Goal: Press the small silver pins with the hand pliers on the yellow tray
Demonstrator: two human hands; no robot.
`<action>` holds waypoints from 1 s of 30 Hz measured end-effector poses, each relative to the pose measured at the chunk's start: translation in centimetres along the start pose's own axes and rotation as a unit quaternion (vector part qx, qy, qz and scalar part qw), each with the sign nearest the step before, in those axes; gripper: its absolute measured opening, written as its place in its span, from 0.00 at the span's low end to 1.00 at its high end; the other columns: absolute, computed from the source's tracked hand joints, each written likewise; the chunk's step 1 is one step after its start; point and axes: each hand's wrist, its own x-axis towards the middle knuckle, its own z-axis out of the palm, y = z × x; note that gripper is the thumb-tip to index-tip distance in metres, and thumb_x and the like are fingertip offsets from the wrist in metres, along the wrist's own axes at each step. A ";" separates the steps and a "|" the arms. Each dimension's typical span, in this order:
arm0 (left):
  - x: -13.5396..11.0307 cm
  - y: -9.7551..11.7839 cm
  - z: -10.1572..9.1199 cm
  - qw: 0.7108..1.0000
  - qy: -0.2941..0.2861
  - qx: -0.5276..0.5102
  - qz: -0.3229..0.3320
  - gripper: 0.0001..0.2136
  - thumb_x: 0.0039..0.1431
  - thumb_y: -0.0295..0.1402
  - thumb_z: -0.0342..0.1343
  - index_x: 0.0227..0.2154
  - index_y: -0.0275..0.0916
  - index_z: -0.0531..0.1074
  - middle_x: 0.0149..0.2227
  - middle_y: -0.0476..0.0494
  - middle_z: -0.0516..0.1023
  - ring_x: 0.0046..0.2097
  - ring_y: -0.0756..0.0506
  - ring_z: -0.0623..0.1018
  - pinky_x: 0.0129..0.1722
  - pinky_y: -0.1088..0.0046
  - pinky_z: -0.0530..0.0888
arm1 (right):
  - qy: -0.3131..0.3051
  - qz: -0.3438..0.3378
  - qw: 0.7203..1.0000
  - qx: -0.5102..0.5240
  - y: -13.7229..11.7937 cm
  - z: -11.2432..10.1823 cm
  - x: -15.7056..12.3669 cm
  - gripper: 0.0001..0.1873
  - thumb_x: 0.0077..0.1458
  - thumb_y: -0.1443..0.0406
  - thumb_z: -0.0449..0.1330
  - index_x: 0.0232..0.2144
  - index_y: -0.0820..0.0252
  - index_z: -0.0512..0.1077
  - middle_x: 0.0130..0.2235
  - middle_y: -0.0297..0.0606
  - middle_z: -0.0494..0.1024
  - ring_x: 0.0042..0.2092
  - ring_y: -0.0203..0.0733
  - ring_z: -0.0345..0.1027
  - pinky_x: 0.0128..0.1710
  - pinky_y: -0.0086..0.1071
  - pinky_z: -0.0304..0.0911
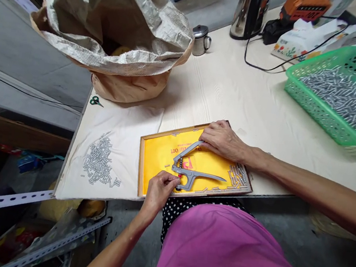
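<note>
Grey hand-press pliers [192, 173], the kind used for snap fasteners, lie over a shallow wooden tray [140, 159] lined with yellow. My right hand [222, 139] is wrapped round the upper handle, which stands well away from the lower one. At the jaws, my left hand [161, 188] pinches with thumb and fingertips; whatever is between them is too small to make out. A red bit [179, 176] shows in the jaws beside those fingertips. Small metal pins [237, 176] are gathered in the tray's right corner, with several along its near edge.
A pile of metal pins [98, 160] lies on white cloth at the left. Small scissors [96, 101] and a large woven sack [128, 82] stand behind it. A green basket [313, 110] of pins is at the right. Farther back are a steel mug [200, 41] and kettle [248, 13].
</note>
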 end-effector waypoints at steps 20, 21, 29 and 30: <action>1.1 1.7 -1.6 0.984 -0.117 0.137 -0.009 0.08 0.52 0.33 0.59 0.22 0.36 0.76 0.27 0.49 0.75 0.29 0.50 0.74 0.30 0.76 0.66 | 0.002 0.014 0.995 -0.096 -2.4 0.8 -0.8 0.19 0.70 0.64 0.41 0.38 0.56 0.71 0.34 0.38 0.76 0.40 0.45 0.58 0.44 0.40 0.46; 1.1 1.6 -1.6 0.983 -0.117 0.139 -0.005 0.08 0.52 0.33 0.59 0.21 0.36 0.76 0.26 0.49 0.74 0.28 0.50 0.73 0.29 0.75 0.66 | 0.010 0.009 0.996 -0.091 -2.5 0.6 -0.8 0.19 0.70 0.64 0.41 0.38 0.55 0.71 0.34 0.37 0.76 0.41 0.45 0.58 0.45 0.40 0.46; 0.6 1.3 -1.5 0.986 -0.102 0.132 0.014 0.07 0.53 0.33 0.59 0.22 0.38 0.75 0.27 0.48 0.73 0.29 0.49 0.72 0.30 0.75 0.66 | 0.002 0.025 0.998 -0.058 -2.3 1.3 -0.5 0.20 0.70 0.62 0.40 0.39 0.57 0.71 0.36 0.39 0.76 0.42 0.45 0.59 0.46 0.42 0.47; 0.6 1.3 -1.5 0.986 -0.100 0.131 0.012 0.07 0.53 0.33 0.59 0.22 0.38 0.75 0.28 0.48 0.73 0.29 0.50 0.72 0.30 0.75 0.66 | -0.007 0.031 0.998 -0.047 -2.3 1.4 -0.5 0.20 0.70 0.61 0.41 0.39 0.57 0.71 0.36 0.39 0.76 0.41 0.45 0.59 0.46 0.41 0.47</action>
